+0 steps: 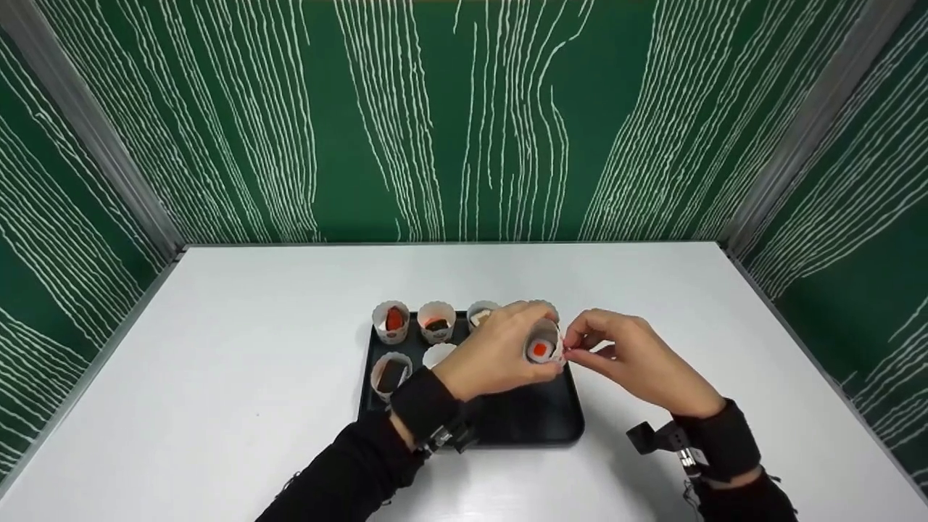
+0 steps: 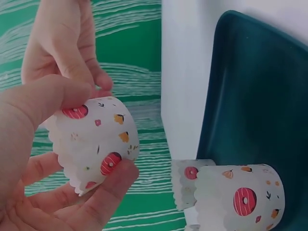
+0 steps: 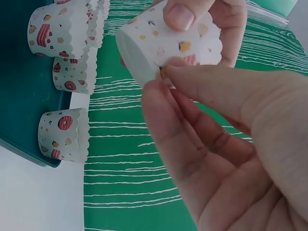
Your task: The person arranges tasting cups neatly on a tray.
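Note:
My left hand [image 1: 496, 351] grips a white paper baking cup [image 2: 103, 134] printed with red donuts and small flowers, above the right part of the dark tray [image 1: 525, 428]. The head view looks into its mouth, where a small white piece with an orange-red square middle [image 1: 540, 350] shows. On the right, my right hand [image 1: 634, 359] pinches the same cup near its base edge with thumb and index finger; the right wrist view shows the thumb [image 3: 211, 79] against the printed side. The other fingers of that hand are loosely bent.
Several matching cups stand on the tray: one with a red piece [image 1: 394, 319], one with a dark and orange piece [image 1: 436, 325], one with a dark brown block [image 1: 391, 375]. The left hand partly covers others. Green, white-streaked panels [image 1: 449, 145] surround the white table [image 1: 239, 377].

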Demonstrator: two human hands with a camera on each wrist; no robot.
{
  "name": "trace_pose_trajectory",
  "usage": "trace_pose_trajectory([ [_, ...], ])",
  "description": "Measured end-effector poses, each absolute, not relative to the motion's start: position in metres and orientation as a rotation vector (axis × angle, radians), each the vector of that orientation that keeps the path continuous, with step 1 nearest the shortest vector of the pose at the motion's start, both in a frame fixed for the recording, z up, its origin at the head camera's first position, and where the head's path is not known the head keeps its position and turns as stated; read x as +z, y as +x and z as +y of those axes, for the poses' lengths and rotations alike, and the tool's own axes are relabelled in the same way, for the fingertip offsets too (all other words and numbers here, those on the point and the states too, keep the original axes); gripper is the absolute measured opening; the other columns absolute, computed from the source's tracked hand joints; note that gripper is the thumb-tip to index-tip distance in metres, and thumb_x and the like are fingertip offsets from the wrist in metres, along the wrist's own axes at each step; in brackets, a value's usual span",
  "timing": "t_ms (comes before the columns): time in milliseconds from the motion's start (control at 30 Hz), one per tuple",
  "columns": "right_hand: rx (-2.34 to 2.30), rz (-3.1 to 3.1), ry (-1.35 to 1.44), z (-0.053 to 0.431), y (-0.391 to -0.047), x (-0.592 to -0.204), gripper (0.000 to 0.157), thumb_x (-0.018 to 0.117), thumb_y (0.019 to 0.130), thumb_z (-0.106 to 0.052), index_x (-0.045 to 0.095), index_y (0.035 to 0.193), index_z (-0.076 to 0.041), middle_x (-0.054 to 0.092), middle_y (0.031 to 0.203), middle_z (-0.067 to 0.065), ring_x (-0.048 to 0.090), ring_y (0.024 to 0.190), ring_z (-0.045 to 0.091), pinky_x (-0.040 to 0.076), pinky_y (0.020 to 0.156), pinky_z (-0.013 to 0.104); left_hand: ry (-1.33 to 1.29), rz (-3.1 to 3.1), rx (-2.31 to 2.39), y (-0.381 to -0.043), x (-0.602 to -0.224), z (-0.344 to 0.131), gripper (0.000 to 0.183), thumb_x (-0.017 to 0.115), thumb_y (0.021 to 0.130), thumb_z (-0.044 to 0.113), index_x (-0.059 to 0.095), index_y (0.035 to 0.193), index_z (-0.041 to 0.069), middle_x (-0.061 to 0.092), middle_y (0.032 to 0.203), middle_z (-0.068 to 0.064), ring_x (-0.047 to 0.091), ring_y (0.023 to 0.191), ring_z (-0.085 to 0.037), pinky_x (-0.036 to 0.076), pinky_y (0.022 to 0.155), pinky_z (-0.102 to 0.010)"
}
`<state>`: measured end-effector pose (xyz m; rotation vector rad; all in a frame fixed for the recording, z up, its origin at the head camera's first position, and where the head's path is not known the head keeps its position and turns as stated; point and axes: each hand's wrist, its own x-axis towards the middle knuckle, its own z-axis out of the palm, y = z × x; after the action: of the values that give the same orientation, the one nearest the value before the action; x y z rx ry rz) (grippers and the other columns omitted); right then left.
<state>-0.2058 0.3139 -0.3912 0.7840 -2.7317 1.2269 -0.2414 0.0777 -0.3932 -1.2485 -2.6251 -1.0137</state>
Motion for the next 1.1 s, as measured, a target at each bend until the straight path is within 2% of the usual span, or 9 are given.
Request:
trace_pose_trajectory([
  [167,1.203,-2.768,0.793,0.317,-0.206,-0.387,0.002,0.075,0.102,-0.016,0.074,0.100,-0.017,0.075,0.095,-0.006,0.071,0.089,0.007,0.061,0.075,0.025,-1.283,-2.645,-0.969,-0.246,-0.393,0.083,0.046,0.082,0.087,0.024,0.065,0.128,0.009,0.071,0.122,-0.005,0.063,0.104,-0.015,0.049,0.082,-0.017],
  [433,1.132,-2.807,0.733,0.324,-0.206,-0.381,0.005,0.075,0.102,-0.023,0.075,0.101,-0.018,0.075,0.094,-0.009,0.071,0.087,0.006,0.060,0.082,0.026,-1.276,-2.801,-0.826,-0.253,-0.397,0.097,0.047,0.083,0.087,0.024,0.067,0.129,0.011,0.065,0.135,-0.007,0.060,0.111,-0.014,0.053,0.087,-0.018],
  [733,1.120,-2.793,0.716,0.329,-0.204,-0.380,0.005,0.074,0.103,-0.026,0.073,0.102,-0.021,0.075,0.094,-0.008,0.071,0.087,0.005,0.058,0.082,0.024,-1.368,-2.841,-0.544,-0.262,-0.408,0.114,0.037,0.085,0.083,0.018,0.071,0.116,0.010,0.071,0.108,-0.004,0.065,0.096,-0.015,0.054,0.080,-0.024],
  [933,1.119,-2.791,0.724,0.331,-0.204,-0.381,0.005,0.074,0.103,-0.025,0.073,0.102,-0.021,0.076,0.093,-0.008,0.071,0.086,0.005,0.058,0.083,0.024,-1.424,-2.837,-0.493,-0.262,-0.416,0.122,0.032,0.086,0.081,0.013,0.070,0.108,0.010,0.068,0.095,0.001,0.059,0.082,-0.010,0.048,0.071,-0.021],
  [1100,1.122,-2.817,0.706,0.333,-0.203,-0.382,0.006,0.074,0.103,-0.027,0.074,0.104,-0.021,0.075,0.092,-0.010,0.071,0.086,0.006,0.059,0.084,0.024,-1.448,-2.850,-0.433,-0.261,-0.423,0.127,0.030,0.087,0.081,0.014,0.071,0.107,0.011,0.071,0.093,0.002,0.062,0.086,-0.012,0.046,0.067,-0.021],
])
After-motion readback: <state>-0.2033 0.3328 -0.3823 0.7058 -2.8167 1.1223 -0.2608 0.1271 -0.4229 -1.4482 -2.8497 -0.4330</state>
